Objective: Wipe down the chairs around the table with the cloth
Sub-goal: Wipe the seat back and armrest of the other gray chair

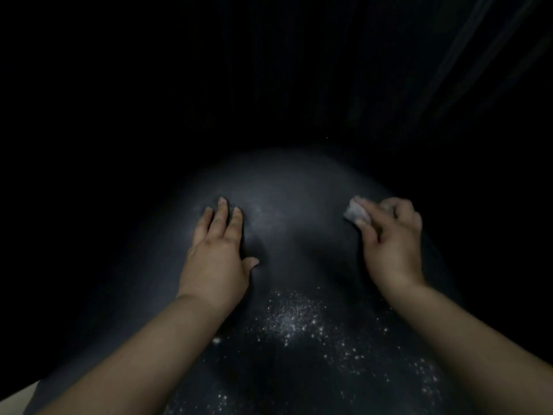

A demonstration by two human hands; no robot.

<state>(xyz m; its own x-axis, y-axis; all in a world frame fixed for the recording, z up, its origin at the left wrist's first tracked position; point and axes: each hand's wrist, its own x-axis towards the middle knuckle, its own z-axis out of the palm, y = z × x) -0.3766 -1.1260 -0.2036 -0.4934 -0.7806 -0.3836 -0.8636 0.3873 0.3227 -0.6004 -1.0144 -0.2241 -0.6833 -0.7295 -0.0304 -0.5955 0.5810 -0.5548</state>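
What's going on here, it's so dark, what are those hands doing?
A person is leaning over a dark rounded surface, probably a chair. The left hand rests flat on it with fingers straight, while the right hand grips a small wadded cloth against the surface. White specks are scattered nearer the person, not yet wiped. Everything beyond is too dark to make out.

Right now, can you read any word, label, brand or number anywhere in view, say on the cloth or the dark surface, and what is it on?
None: no text can be read.
Cloth, pinched in the right hand: grey, no print or tag shows.
Dark surface under the flat left hand: only white specks, no lettering.
Everything beyond is too dark to tell.
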